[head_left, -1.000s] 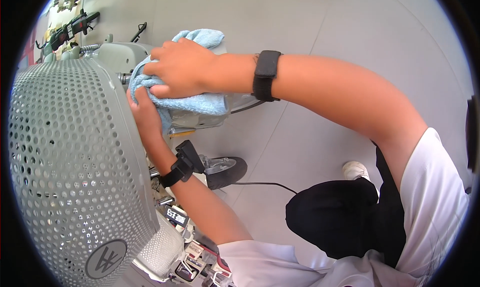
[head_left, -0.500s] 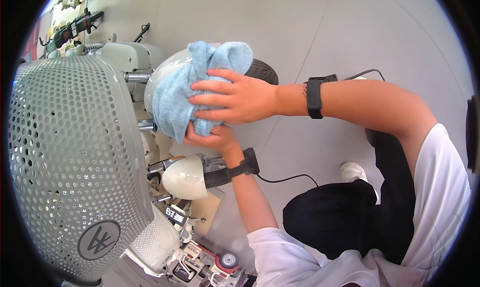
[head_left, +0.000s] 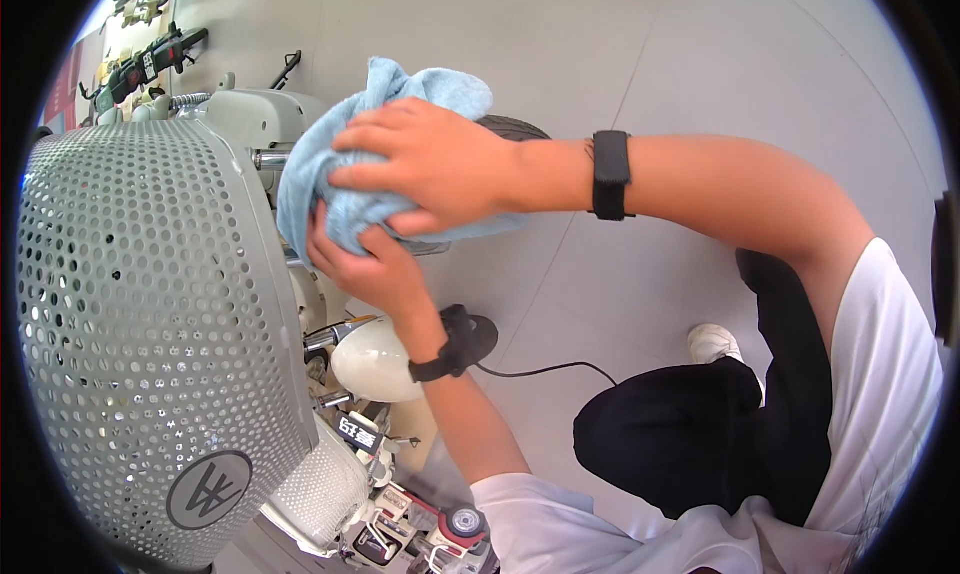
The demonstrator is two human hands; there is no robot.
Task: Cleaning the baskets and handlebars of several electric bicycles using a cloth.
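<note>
Now the blue cloth (head_left: 350, 212), at eleven o'clock, sits nearer the perforated grey panel (head_left: 150, 284) at nine than a moment ago; my right hand (head_left: 435, 162) lies over it, fingers spread, while my left hand (head_left: 372, 269) pinches its lower edge.

the panel (head_left: 150, 304) lies left of the cloth (head_left: 312, 179); the right hand (head_left: 435, 164) is on the cloth, the left hand (head_left: 372, 271) at its near side, a tyre (head_left: 515, 127) partly behind.
</note>
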